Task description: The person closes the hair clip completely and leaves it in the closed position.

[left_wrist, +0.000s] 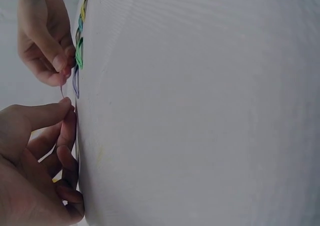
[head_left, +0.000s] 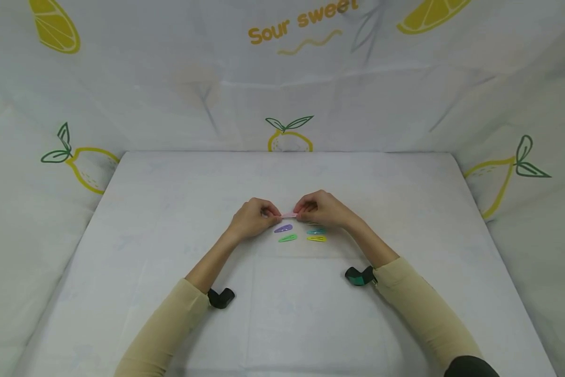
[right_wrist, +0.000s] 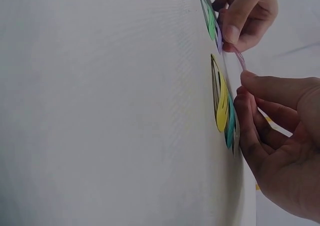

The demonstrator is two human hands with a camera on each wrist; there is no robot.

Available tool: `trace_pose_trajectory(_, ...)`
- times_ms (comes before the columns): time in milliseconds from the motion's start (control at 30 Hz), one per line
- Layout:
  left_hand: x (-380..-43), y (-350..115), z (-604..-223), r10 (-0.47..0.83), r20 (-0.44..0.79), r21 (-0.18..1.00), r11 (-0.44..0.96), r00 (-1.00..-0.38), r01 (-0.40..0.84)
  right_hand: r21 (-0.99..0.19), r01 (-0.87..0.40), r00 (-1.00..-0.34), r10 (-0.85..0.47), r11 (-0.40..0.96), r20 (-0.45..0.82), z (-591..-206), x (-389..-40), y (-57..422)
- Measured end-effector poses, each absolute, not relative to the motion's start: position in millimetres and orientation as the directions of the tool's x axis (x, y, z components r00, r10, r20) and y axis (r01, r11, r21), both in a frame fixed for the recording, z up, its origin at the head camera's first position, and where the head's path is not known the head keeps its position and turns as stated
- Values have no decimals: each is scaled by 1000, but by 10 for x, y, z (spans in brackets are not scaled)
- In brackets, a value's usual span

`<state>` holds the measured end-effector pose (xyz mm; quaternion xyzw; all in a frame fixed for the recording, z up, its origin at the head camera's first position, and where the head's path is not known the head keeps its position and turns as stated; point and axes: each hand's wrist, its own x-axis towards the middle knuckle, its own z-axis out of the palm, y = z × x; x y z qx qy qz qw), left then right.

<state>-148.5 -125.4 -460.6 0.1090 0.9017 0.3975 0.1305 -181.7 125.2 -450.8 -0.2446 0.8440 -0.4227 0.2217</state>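
A pink snap hair clip (head_left: 289, 215) stretches between my two hands. At one end, my left hand (head_left: 255, 217) pinches it between thumb and fingertips. The other end is in the pinch of my right hand (head_left: 327, 209). Nearer to me on the left lie a purple hair clip (head_left: 283, 228) and a green one (head_left: 287, 238). On the right, a teal clip (head_left: 316, 231) and a yellow clip (head_left: 317, 239) lie in a column, with a pale clip (right_wrist: 237, 138) beyond them, partly covered by my right hand in the head view.
A white cloth covers the table (head_left: 207, 173). Behind it hangs a white sheet printed with lemons (head_left: 290, 141) and lettering; similar sheets rise at both sides. Dark wrist-worn devices (head_left: 221, 298) stick out from both sleeves.
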Motion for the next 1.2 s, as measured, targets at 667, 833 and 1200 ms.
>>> trace_pose_trajectory(667,-1498,-1278,-4613,313,-150,750,654,-938,98,-830,-231,-779,-608,508,-155,-4544,-1833,1237)
trace_pose_trajectory(833,-1511,-1287,-4612,319,-146,750,652,-936,105,-829,-232,-780,-607,508,-153,-4546,-1839,1231)
trace_pose_trajectory(1200,-1520,-1291,-4611,308,-155,753,652,-939,89,-819,-239,-835,-541,521,-101,-4519,-1822,1267)
